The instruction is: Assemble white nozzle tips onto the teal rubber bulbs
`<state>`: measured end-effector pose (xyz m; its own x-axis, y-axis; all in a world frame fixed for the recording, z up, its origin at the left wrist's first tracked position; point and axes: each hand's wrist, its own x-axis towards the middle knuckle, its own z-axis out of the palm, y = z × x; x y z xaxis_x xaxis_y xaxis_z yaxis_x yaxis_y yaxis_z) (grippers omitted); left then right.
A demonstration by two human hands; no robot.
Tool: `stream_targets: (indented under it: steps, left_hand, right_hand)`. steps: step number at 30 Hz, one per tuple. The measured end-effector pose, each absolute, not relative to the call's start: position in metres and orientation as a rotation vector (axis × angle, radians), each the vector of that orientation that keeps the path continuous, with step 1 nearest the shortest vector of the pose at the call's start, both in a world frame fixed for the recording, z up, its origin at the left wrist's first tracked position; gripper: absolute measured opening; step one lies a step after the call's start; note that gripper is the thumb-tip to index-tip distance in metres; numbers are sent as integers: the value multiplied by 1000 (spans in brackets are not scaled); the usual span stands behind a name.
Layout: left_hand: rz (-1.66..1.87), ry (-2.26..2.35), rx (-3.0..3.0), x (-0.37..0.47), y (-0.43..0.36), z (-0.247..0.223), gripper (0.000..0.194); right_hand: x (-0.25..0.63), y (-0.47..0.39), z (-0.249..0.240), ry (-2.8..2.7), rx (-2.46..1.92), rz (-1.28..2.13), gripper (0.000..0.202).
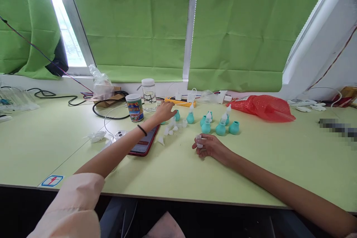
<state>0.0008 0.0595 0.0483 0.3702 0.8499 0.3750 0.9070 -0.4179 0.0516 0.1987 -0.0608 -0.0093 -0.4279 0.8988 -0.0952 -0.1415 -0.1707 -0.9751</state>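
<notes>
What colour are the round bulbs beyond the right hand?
Turquoise; the bulbs show best in the head view.

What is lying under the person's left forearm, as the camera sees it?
A phone with a red edge is partly visible beside the left forearm, screen up. The part behind the forearm is covered, so its contents cannot be seen.

Head view faces forward; downward over table (173,176).

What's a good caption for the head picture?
Right hand holds a clear piece; left hand near a teal bulb.
</notes>
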Motion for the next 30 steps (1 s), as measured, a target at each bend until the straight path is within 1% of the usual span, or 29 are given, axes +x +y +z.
stream_targets:
  steps: [2,5,7,10,13,15,17,20,23,27,30]
  left_hand:
    - [-441,-1682,-2450,8,75,43,36]
    - [-425,-1745,-2446,20,88,35,29]
    - [-460,-1762,-2438,27,89,34,24]
    - [-575,-1742,-2403,33,81,42,24]
    - [-820,-1632,-2359,34,58,56,26]
    - [-1134,-1441,-2395,34,34,61,23]
    - [-1281,-1266,-2516,34,6,58,18]
    - [-1249,-1194,-2814,33,-33,41,19]
    - [-1213,-1252,-2983,33,-55,16,21]
    - [-1093,-1283,-3042,34,-56,-5,27]
    - [-1058,-1272,-2990,36,-54,-8,27]
  right_hand:
    - [199,-60,-11,-1313,-968,1678,21]
    - [198,-59,-12,-1337,-983,1661,25]
    - [198,-60,-12,-1352,-981,1649,26]
    - [196,-61,-11,-1356,-979,1628,25]
    - [196,-61,-11,-1342,-969,1623,23]
    - [197,-61,-10,-1315,-956,1638,23]
    - [198,-60,-9,-1291,-933,1649,23]
    - [199,-59,-5,-1282,-916,1586,20]
    - [202,-57,-1,-1267,-957,1423,19]
    - [206,-58,2,-1276,-942,1247,18]
    - [207,-59,3,-1303,-915,1249,18]
